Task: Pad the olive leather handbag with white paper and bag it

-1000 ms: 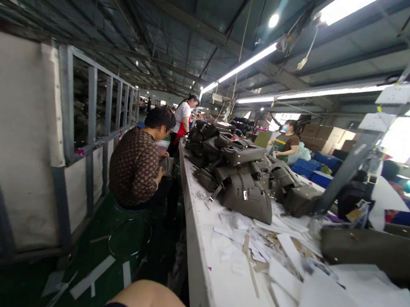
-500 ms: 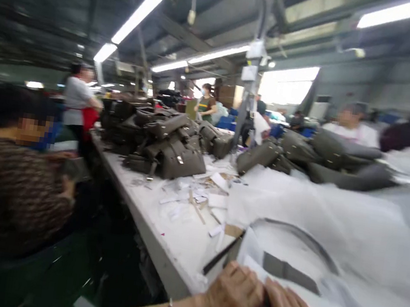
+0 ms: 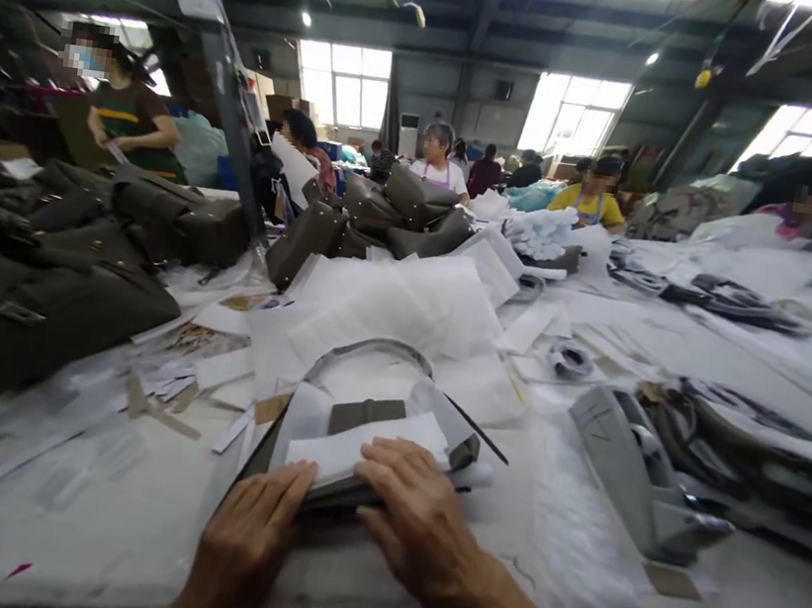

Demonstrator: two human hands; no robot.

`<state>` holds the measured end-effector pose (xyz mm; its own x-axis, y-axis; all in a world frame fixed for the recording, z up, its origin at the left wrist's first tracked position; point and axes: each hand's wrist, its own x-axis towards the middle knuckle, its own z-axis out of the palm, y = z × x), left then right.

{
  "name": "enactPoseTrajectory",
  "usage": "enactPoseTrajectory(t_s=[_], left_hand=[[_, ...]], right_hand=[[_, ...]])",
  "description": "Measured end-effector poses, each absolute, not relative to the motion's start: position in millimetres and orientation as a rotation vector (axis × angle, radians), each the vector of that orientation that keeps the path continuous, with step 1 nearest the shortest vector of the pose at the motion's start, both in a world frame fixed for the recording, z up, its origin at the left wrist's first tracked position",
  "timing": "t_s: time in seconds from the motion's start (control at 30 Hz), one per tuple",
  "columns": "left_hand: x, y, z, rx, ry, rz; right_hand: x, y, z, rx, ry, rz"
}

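Observation:
A dark olive bag (image 3: 367,417) lies on the table in front of me, its thin strap curving up in a loop (image 3: 371,344) behind it. A folded white sheet (image 3: 364,448) covers its near part. My left hand (image 3: 249,528) is closed on the bag's near left edge, fingertips at the sheet's corner. With fingers over the sheet and the thumb below, my right hand (image 3: 415,515) grips the near edge. The palms hide part of that edge.
Piles of olive bags stand at the left (image 3: 44,266) and behind (image 3: 395,213). White wrapping sheets (image 3: 406,304) lie beyond the bag. A grey tape dispenser (image 3: 624,462) stands at the right, near a tape roll (image 3: 569,359). Paper scraps (image 3: 170,393) litter the left. Several people work across the table.
My view has swung right, so the bag and both hands now appear nearer the middle. The hands stay at the bag's near edge, and the right hand now shows more fully.

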<state>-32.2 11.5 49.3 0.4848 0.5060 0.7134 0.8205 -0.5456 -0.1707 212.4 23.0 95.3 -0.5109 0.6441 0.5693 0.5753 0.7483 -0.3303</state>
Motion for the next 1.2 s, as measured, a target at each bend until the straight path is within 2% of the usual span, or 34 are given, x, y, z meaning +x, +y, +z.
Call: enactPoseTrajectory(t_s=[0.13, 0.3, 0.53, 0.77, 1.07, 1.2], left_hand=[[-46.2, 12.5, 38.2, -2.265, -1.111, -0.826], [-61.6, 10.1, 25.3, -2.276, -1.117, -0.882], [-63.5, 8.7, 20.9, -2.272, -1.154, -0.873], [-60.6, 9.8, 23.5, -2.264, -1.14, -0.84], [-54.9, 8.1, 27.1, -2.243, -1.153, -0.89], [-51.0, 7.0, 31.1, -2.237, -1.15, -0.911]], right_hand=[[301.5, 22.7, 108.2, -1.222, -1.921, 0.074], [405.5, 17.6, 89.9, -1.878, -1.721, 0.058], [467.8, -5.3, 61.4, -2.462, -1.71, 0.198], [472.5, -18.2, 42.6, -2.481, -1.765, 0.129], [475.1, -20.7, 48.6, -2.447, -1.765, 0.096], [474.8, -23.1, 48.8, -2.394, -1.805, 0.228]])
